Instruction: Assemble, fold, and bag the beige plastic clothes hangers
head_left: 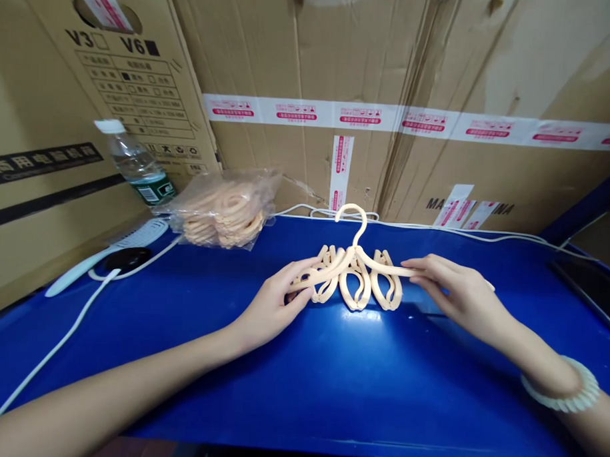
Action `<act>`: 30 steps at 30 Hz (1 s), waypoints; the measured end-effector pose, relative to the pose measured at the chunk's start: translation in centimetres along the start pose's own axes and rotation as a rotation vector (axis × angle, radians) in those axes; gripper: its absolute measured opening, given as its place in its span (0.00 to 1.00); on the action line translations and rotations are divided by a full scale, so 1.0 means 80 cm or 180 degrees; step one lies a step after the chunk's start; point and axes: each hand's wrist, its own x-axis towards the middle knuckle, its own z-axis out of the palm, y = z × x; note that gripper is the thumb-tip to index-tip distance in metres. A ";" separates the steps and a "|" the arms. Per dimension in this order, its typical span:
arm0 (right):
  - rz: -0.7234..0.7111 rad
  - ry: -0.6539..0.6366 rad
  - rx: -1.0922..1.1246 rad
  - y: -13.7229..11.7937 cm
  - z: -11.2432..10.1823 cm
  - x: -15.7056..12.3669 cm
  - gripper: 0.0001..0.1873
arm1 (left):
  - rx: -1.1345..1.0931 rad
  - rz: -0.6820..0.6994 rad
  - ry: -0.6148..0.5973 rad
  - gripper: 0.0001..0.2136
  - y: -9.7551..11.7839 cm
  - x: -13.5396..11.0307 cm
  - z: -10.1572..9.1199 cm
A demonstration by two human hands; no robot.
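Observation:
A cream plastic hanger with a hook on top and several looped rings hanging under its arms lies on the blue table. My left hand pinches the left arm tip of the hanger, fingers closed on it. My right hand grips the right arm tip the same way. A pale beaded bracelet circles my right wrist.
A clear bag of more cream rings lies at the back left, beside a water bottle. A white cable, a black disc and a white-blue handled tool lie left. Cardboard boxes wall the back. A dark tray sits right.

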 end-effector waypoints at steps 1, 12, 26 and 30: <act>-0.0045 -0.0027 0.0006 -0.001 0.000 0.000 0.12 | 0.0031 -0.0006 -0.0012 0.21 0.001 -0.001 0.000; -0.0539 0.0435 -0.1932 -0.012 -0.007 -0.001 0.14 | -0.0328 -0.0225 0.0292 0.17 0.012 -0.004 -0.002; 0.0043 0.0937 -0.0558 -0.018 0.014 -0.003 0.20 | -0.0105 0.0020 0.0463 0.16 0.008 -0.005 -0.002; 0.0717 0.1112 0.1022 -0.020 0.020 0.002 0.21 | -0.0290 -0.0042 0.0506 0.16 0.011 -0.004 -0.002</act>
